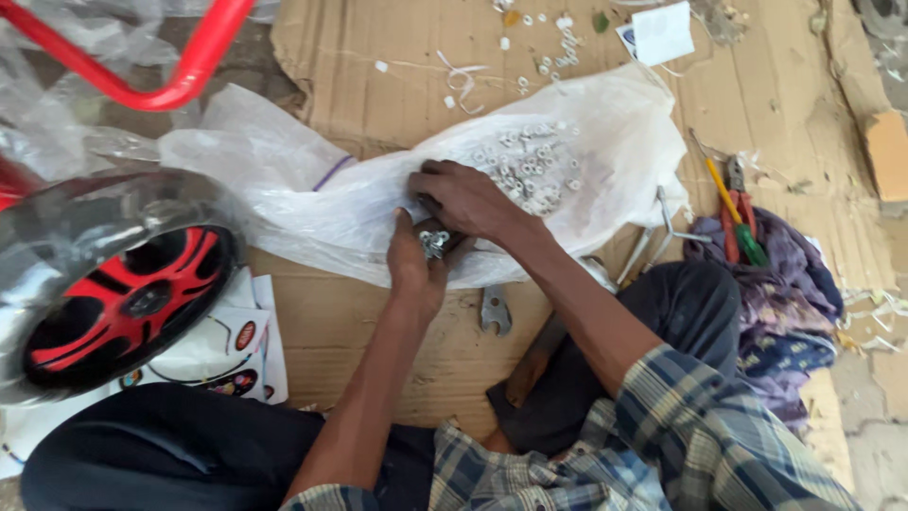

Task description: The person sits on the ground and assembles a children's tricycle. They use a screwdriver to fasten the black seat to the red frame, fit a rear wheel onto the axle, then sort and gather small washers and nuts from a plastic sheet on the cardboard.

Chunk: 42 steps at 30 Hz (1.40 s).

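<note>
Looking down from a head-worn camera, the view takes in a person sitting on flattened cardboard [378, 322] on the ground, dark trousers and plaid sleeves filling the bottom of the frame. Both forearms reach forward and meet near the centre.

The left hand [416, 260] is cupped palm up, fingers half curled, cradling a small cluster of silvery nuts [435, 243], seemingly as a collecting dish. The right hand [468, 199] lies just above and touching it, knuckles up, fingers bent and loosely closed. Whether the fingertips pinch a piece cannot be told, since they are hidden underneath.

Both hands rest on a crumpled clear plastic bag [312, 203] spread open across the cardboard. A heap of small white and silver washers and nuts [530, 166] lies on it just beyond the right hand, likely laid out so pieces can be picked over.

Left of the person, a black wheel with red spokes [123, 303] lies wrapped in plastic film, with printed paper sheets [251, 350] beneath it. A small metal spanner [495, 310] lies on the cardboard below the hands.

To the right, a yellow-handled screwdriver [724, 189] and red-handled pliers [736, 213] rest on a bundle of purple cloth [785, 284], near bent metal keys [667, 222].

Farther off, a red metal tube [180, 76] curves across the top left corner, and a few stray washers [553, 47] dot the far cardboard beside a white card [662, 31].
</note>
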Motion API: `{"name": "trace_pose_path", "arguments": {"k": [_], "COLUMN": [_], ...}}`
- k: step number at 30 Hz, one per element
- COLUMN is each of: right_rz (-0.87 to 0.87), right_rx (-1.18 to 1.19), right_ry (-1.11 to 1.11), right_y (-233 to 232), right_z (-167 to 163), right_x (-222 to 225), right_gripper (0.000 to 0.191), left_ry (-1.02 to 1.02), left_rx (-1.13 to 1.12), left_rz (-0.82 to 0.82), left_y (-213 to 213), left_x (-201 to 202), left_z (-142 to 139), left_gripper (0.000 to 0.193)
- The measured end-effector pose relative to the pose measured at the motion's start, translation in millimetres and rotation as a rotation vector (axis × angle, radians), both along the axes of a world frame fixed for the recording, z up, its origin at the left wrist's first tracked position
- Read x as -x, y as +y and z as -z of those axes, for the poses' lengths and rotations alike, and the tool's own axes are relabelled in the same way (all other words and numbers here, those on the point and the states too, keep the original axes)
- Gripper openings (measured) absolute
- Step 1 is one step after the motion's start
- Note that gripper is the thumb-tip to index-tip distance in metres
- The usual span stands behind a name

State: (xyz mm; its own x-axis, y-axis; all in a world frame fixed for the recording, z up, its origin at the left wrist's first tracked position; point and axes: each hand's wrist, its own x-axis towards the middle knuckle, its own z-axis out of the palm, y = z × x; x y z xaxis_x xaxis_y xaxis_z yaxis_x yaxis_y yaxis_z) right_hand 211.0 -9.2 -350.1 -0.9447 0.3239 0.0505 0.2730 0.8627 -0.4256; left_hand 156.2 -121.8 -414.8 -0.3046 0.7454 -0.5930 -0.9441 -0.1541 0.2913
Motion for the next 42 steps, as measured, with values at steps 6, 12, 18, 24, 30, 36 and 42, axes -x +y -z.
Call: {"name": "trace_pose_path", "arguments": {"k": [6, 12, 18, 24, 30, 36, 42], "right_rz": [0.082, 0.206, 0.367, 0.556, 0.61, 0.444, 0.582], "right_rx": [0.029, 0.345, -0.003, 0.072, 0.008, -0.049, -0.146], "right_ry": [-0.013, 0.234, 0.314, 0.23, 0.311, 0.202, 0.044], "right_y": [-0.3, -11.6, 29.4, 62.0, 52.7, 52.9, 70.2], "right_z": [-2.4, -16.6, -6.8, 2.4, -3.4, -3.8, -6.9], "right_x": [-3.0, -37.9, -77.6, -115.5, -105.2, -92.6, -115.2], "right_gripper": [0.013, 0.02, 0.02, 0.025, 0.018, 0.02, 0.02], "left_ry": [0.009, 0.039, 0.032, 0.049, 0.064, 0.075, 0.084], "left_rx": [-0.006, -0.052, -0.121, -0.123, -0.131, -0.101, -0.082], "left_rz": [0.035, 0.023, 0.089, 0.095, 0.092, 0.105, 0.116], "left_y": [-5.3, -5.1, -5.0, -4.1, -6.0, -8.0, -5.9], "left_x": [-0.8, 0.3, 2.2, 1.7, 0.3, 0.1, 0.0], "left_z": [0.2, 9.5, 10.4, 8.8, 7.9, 1.9, 2.6], "left_gripper": [0.058, 0.055, 0.062, 0.062, 0.061, 0.062, 0.061]}}
